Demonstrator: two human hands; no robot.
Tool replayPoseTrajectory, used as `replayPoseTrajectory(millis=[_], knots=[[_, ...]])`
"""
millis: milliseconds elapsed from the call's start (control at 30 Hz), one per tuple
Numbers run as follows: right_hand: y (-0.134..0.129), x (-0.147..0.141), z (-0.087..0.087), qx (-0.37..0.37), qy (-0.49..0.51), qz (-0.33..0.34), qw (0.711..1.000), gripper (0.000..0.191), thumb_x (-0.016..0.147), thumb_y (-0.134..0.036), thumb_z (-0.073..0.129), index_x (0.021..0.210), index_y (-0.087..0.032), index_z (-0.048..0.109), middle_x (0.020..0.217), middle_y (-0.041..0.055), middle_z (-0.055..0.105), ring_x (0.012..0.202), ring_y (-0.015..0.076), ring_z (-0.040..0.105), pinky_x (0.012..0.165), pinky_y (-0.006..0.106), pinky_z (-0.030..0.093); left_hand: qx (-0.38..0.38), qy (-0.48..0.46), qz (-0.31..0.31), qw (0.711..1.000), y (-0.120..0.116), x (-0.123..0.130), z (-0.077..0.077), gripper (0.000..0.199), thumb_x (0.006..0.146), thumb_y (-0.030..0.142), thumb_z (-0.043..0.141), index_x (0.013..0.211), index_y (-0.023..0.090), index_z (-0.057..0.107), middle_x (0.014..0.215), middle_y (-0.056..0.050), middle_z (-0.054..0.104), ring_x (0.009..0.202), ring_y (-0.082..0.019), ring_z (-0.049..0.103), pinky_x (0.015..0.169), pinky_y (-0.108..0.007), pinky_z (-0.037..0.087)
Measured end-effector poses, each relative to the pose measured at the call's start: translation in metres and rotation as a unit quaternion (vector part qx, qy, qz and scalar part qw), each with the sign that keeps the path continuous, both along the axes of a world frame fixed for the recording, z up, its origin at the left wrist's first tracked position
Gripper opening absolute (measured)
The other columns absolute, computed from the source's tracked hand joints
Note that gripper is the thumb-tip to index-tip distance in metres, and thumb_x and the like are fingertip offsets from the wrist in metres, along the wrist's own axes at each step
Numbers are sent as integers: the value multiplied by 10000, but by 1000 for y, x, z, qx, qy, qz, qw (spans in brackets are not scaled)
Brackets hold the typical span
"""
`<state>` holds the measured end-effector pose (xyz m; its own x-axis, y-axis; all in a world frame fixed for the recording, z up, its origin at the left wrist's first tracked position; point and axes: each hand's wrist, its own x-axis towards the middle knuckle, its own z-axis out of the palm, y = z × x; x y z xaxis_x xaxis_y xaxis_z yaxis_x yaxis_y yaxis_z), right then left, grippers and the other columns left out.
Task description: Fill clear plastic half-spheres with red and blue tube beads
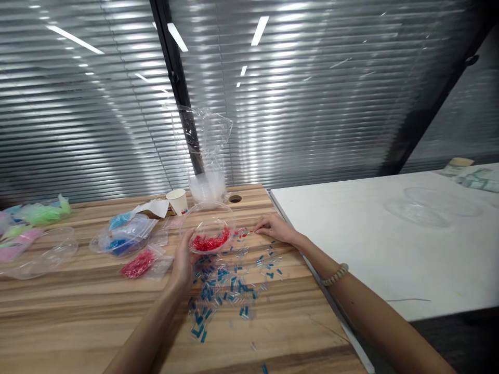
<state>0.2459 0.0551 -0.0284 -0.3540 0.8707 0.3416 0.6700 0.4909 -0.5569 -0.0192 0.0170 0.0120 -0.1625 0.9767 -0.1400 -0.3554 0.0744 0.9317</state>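
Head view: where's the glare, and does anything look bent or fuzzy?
In the head view, bright streaks glare across the blinds; in the same head view, the dark window post leans, perhaps partly lens distortion; the head view also renders the small blue pieces rather soft-edged.

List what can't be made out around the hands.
In the head view:
Left hand, at the bowl: its far side hidden by its near side.
Right hand: too small to tell whether it pinches anything.
Left forearm and right forearm: cut off by the bottom edge.
Red pieces: lower ones hidden by upper ones.
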Motion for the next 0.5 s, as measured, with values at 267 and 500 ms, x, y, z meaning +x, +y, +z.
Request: replayPoseTrajectory(millis=[267, 500], knots=[[4, -1, -5, -34, 21, 1, 999, 84, 786, -167, 626, 775, -153, 709, 804, 53, 683, 762, 168, 598, 709, 270, 447, 0, 10, -20, 1000, 2, 0, -5, 252, 700, 299, 598, 910, 161, 607, 806, -24, 686, 672, -167, 653, 599, -253, 521], [2, -3, -4, -35, 34, -3, 999, 58, 780, -153, 628, 741, -147, 671, 771, 39, 663, 728, 156, 583, 673, 260, 434, 3, 11, -16, 1000, 3, -1, -5, 237, 705, 280, 592, 906, 156, 605, 892, -52, 695, 796, -198, 667, 636, -261, 528]])
